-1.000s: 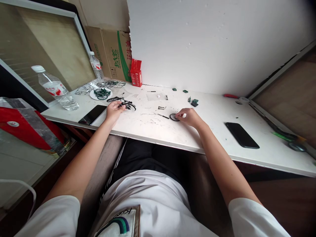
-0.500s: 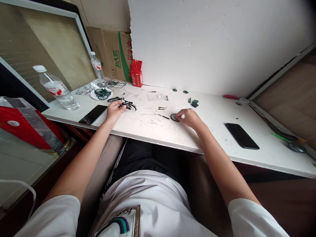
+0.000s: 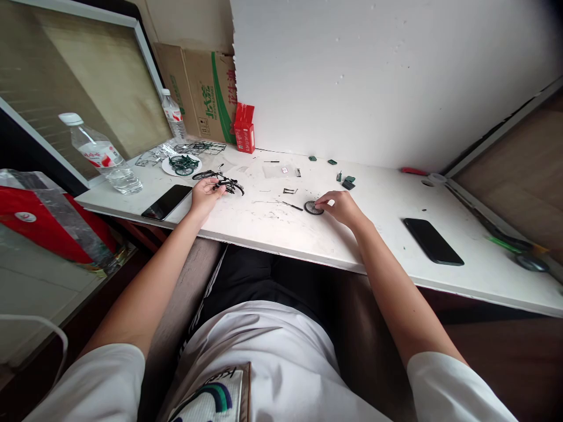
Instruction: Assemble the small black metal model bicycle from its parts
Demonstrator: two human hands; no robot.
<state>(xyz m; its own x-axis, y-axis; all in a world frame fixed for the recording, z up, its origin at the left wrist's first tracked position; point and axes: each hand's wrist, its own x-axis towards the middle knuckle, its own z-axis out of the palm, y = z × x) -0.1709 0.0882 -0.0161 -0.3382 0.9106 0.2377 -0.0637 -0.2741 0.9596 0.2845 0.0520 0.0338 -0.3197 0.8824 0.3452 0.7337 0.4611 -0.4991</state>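
Observation:
My left hand [image 3: 204, 195] pinches a black model bicycle frame [image 3: 229, 187] with mudguards just above the desk. Beside that hand a black toy wheel [image 3: 202, 175] shows behind the frame. My right hand [image 3: 338, 205] has thumb and fingertips pressed together over the right side of a spoked black wheel [image 3: 309, 210] lying flat on the desk. Whether anything small sits between those fingertips is hidden. Left of this wheel lies a thin dark screwdriver-like tool [image 3: 295, 207], and behind it a small black bracket-shaped part [image 3: 289, 191].
A white plate [image 3: 166, 168] holds green bicycle parts near part frames. Water bottles [image 3: 105, 157] and a phone [image 3: 167, 202] are at left. Another phone [image 3: 433, 241] lies right. Green pieces [image 3: 349, 179] and a red box [image 3: 245, 129] stand toward the back.
My right fingertips have shifted slightly right and up from the wheel's centre, uncovering more of it. My left hand keeps its hold on the bicycle frame.

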